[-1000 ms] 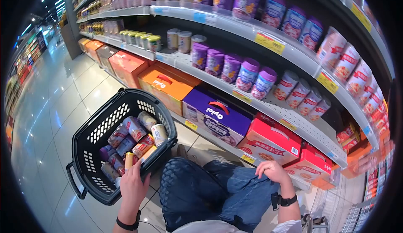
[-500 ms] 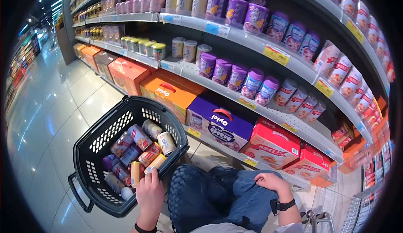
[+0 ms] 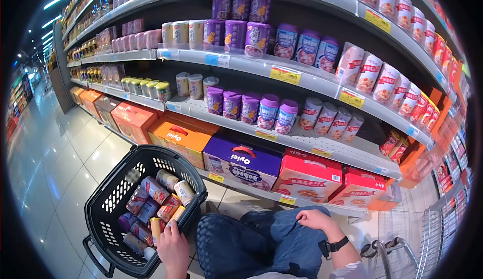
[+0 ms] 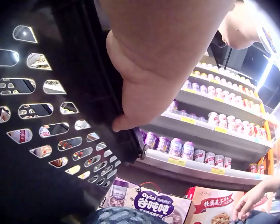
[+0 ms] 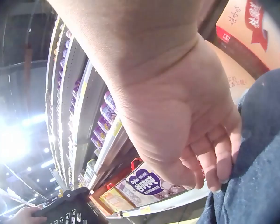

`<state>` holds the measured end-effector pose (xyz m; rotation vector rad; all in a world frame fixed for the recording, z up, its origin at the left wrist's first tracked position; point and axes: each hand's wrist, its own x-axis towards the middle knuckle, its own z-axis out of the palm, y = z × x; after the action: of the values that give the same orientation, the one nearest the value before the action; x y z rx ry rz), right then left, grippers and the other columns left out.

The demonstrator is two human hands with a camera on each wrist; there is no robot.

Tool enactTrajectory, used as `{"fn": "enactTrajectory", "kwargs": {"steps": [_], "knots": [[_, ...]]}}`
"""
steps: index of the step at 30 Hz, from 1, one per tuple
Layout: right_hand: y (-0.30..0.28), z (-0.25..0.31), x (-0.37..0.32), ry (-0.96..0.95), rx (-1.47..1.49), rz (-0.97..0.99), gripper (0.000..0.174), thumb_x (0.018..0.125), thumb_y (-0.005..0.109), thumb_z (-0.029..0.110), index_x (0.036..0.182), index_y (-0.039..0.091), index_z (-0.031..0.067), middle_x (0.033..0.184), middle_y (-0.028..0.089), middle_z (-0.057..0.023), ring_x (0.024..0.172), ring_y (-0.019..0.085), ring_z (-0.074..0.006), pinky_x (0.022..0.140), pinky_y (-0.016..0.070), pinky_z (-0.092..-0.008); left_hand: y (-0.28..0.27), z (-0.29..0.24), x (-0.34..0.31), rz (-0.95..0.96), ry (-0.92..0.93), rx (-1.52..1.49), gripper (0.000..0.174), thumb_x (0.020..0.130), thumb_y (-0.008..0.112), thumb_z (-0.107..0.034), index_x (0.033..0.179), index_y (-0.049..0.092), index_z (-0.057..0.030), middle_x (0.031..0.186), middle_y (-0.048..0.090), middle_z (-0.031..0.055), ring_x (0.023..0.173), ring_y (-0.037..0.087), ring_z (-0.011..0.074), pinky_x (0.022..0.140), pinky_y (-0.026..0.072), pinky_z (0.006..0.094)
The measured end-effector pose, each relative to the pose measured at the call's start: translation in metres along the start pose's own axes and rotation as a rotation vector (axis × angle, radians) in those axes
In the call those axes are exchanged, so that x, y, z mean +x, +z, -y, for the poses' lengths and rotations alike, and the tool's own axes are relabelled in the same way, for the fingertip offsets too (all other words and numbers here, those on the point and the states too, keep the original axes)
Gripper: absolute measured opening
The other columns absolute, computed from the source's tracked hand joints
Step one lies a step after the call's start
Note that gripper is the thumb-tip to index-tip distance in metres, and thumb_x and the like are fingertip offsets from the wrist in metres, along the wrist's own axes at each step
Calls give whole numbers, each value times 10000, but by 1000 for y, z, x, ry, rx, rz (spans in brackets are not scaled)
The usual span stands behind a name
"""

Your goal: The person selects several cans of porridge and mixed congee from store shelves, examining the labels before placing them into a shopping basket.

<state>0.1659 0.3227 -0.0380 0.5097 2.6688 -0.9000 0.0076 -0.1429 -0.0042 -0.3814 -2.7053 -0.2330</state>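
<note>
My left hand [image 3: 172,246] grips the near rim of a black shopping basket [image 3: 103,188]. In the left wrist view its thumb [image 4: 126,122] lies against the outside of the rim; the other fingers are hidden there. In the head view those fingertips are right by two yellow cans [image 3: 156,227] inside the basket. Several more cans [image 3: 156,191] lie jumbled in it, white, purple and red. My right hand [image 3: 316,219] rests on the jeans [image 3: 287,249] at the knee, its fingers loosely bent and holding nothing, as the right wrist view also shows.
Shelves of purple canisters [image 3: 250,108] and white-and-red cans [image 3: 370,73] rise ahead. Below stand a purple gift box [image 3: 241,163], an orange one [image 3: 183,133] and red ones [image 3: 307,176]. A metal cart [image 3: 432,239] stands at the right; a tiled aisle [image 3: 65,178] runs left.
The head view has tilted up, showing more upper shelf. My left hand has shifted slightly along the basket rim, away from the nearer yellow can. My right hand stays on the knee.
</note>
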Motion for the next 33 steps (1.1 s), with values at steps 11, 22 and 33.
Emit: {"fn": "enactTrajectory", "kwargs": {"steps": [11,22,33], "knots": [[8,-4,-6,-11,-68,-108,248,888,651,276,1088,708,141,955,754,-90,913,708,-301,811,552,-431,-2,-6,0,-18,-26,26,526,759,732,-169,1264,620,-75,960,635,101,906,658,301,746,528,424],[-118,98,4,-488,-80,-338,176,909,624,186,1000,722,72,892,725,-145,818,715,-302,751,558,-395,-6,-9,1,-28,-44,0,514,763,733,-164,1257,621,-75,975,636,112,933,661,317,762,533,426],[-346,357,104,-848,333,-823,316,907,677,274,1079,698,10,990,730,-94,914,678,-161,829,532,-309,-3,-6,0,62,-87,-28,538,753,744,-138,1271,616,-62,990,637,121,930,652,321,770,534,428]]}}
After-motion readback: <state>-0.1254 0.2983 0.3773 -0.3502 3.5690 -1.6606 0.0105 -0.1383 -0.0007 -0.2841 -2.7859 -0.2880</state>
